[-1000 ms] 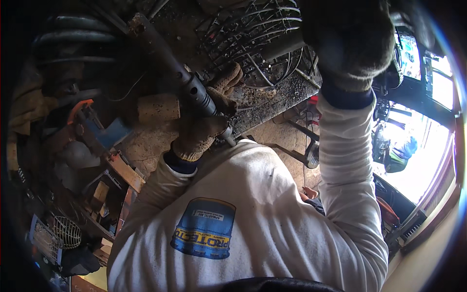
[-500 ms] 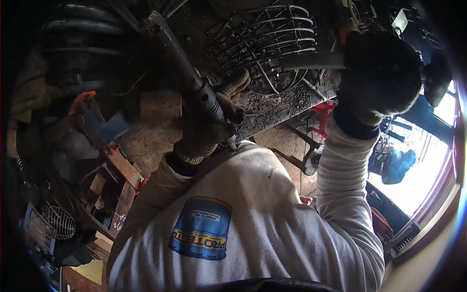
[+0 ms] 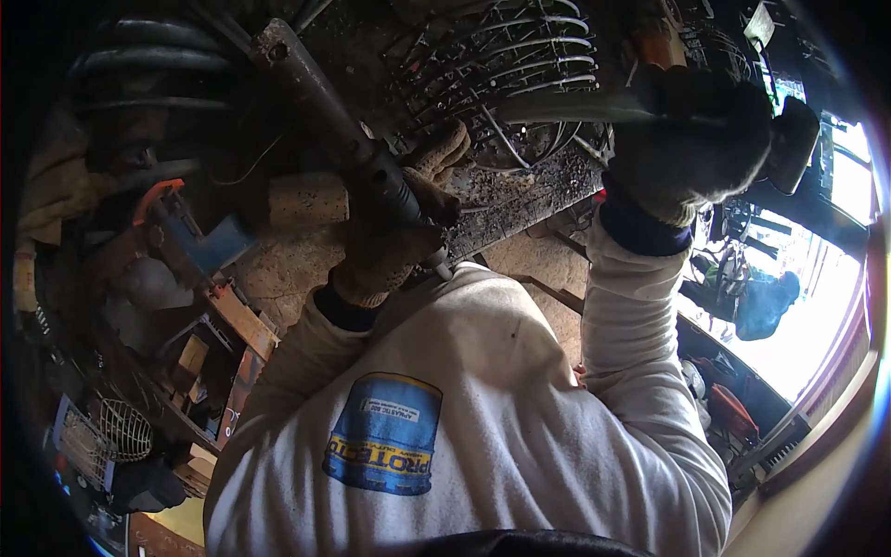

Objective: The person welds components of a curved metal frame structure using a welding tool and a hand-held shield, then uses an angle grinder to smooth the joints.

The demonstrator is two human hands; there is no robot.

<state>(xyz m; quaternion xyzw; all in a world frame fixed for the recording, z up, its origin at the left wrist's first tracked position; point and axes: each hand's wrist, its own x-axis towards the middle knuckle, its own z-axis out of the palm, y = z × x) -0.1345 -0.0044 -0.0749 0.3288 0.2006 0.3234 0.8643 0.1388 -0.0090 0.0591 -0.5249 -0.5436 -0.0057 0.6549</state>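
Observation:
My gloved left hand (image 3: 394, 241) is closed round the lower part of a dark metal tube (image 3: 320, 93). The tube slants from the upper left down toward my shirt, and a narrow stub shows at its lower end. At the upper right, my gloved right hand (image 3: 691, 148) is raised, its fist closed on what looks like a hammer. The hammer's flat grey handle (image 3: 566, 109) points left out of the fist, slightly blurred. On the fist's other side juts its dark block-like head (image 3: 794, 146). Hammer and tube are apart. Shadow hides most of my fingers.
A rack of curved metal rods (image 3: 538, 65) lies beyond a debris-strewn board (image 3: 534, 209). Left of my left hand is a tan block (image 3: 308, 198), then an orange and blue metal piece (image 3: 209, 243). A wire basket (image 3: 125, 429) sits lower left. Bright daylight enters at right.
My right hand has moved left with the hammer, bringing the handle's end further left. The tube's upper end has shifted slightly left and up; my left hand keeps its hold.

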